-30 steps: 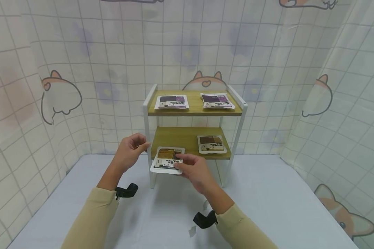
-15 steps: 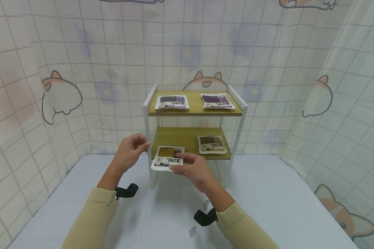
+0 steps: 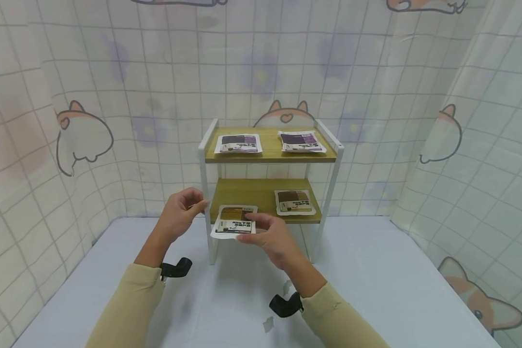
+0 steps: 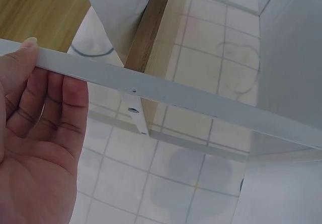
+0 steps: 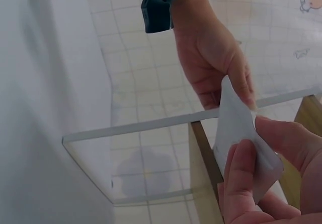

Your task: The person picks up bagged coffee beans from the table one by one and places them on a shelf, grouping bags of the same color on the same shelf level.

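My right hand pinches a flat pouch with a white border and a brown-and-white printed label, at the left front of the lower shelf. The pouch overlaps the shelf's front edge in the head view. In the right wrist view its plain white back faces the camera, with thumb and fingers on either side. My left hand grips the white left front post of the two-tier rack, thumb on one side and curled fingers on the other in the left wrist view.
A similar brown-label pouch lies at the right of the lower shelf. Purple-label pouches sit on the upper shelf, left and right. The rack stands on a white-covered table before a gridded curtain.
My right thumb has slid slightly left along the pouch's near edge, and that edge has risen a little. The left hand keeps its hold on the post.
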`<state>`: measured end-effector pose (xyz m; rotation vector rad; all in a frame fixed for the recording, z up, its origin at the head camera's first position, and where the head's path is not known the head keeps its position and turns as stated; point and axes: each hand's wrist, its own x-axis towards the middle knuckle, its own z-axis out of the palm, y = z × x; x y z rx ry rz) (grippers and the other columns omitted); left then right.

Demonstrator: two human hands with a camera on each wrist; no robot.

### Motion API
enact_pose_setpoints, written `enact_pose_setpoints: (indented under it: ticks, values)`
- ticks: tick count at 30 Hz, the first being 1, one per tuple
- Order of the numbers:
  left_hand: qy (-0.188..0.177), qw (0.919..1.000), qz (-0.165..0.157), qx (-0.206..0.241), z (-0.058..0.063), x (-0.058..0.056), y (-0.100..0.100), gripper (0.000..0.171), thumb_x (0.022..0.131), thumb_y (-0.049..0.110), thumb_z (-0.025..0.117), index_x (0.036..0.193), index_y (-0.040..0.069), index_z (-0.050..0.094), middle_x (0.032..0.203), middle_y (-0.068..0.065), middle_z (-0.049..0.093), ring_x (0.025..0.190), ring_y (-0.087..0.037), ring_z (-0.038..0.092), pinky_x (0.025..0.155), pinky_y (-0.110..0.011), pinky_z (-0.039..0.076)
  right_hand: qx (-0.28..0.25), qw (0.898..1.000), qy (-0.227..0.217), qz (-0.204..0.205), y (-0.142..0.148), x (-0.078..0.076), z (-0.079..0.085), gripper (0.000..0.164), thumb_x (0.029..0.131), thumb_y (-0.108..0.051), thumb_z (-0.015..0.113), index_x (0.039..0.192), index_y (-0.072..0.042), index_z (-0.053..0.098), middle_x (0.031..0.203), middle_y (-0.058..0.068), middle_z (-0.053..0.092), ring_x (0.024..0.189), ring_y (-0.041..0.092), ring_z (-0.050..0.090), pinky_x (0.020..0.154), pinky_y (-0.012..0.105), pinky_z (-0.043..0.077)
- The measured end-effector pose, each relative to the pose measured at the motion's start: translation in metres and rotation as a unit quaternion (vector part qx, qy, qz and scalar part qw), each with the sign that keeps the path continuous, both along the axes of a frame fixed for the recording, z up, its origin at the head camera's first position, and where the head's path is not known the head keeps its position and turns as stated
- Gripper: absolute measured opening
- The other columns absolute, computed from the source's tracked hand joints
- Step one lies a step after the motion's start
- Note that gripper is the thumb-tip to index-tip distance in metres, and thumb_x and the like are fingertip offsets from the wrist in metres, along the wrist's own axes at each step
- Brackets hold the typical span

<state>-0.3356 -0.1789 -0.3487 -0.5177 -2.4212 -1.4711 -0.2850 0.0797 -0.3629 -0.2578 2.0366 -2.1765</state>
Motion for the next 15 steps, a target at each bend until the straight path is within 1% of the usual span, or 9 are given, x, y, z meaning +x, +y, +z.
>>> enact_pose_setpoints:
  ticks: [3,9,15]
  values:
    - [0.000,1.0000,0.004,-0.001,-0.0001,0.0007,0.0000,0.016,0.103,0.022,0.064,0.106,0.007,0.064,0.109,-0.012,0.070,0.104,-0.025,0.065,0.093,-0.035,0.055,0.006,1.000,0.004,-0.003,-0.0005,-0.0002,0.0005,0.066,0.077,0.003,0.086,0.138,-0.004,0.061,0.135,0.018,0.063,0.113,0.025,0.066,0.095,0.035,0.058]
    - [-0.004,1.0000,0.007,-0.004,0.0000,0.0013,0.0007,0.016,0.103,0.022,0.064,0.106,0.007,0.064,0.110,-0.013,0.070,0.105,-0.027,0.065,0.097,-0.044,0.055,0.005,1.000,0.012,0.000,-0.0003,0.0000,0.0016,0.068,0.078,0.004,0.085,0.140,-0.002,0.059,0.135,0.020,0.062,0.113,0.026,0.068,0.097,0.036,0.057]
    - [-0.001,0.9999,0.008,-0.008,0.0001,0.0004,0.0013,0.016,0.103,0.023,0.064,0.107,0.008,0.065,0.110,-0.012,0.071,0.105,-0.027,0.066,0.096,-0.046,0.056,0.017,1.000,0.011,-0.004,0.0002,0.0007,0.0022,0.071,0.077,0.001,0.087,0.141,-0.005,0.058,0.136,0.015,0.064,0.113,0.026,0.068,0.099,0.037,0.056]
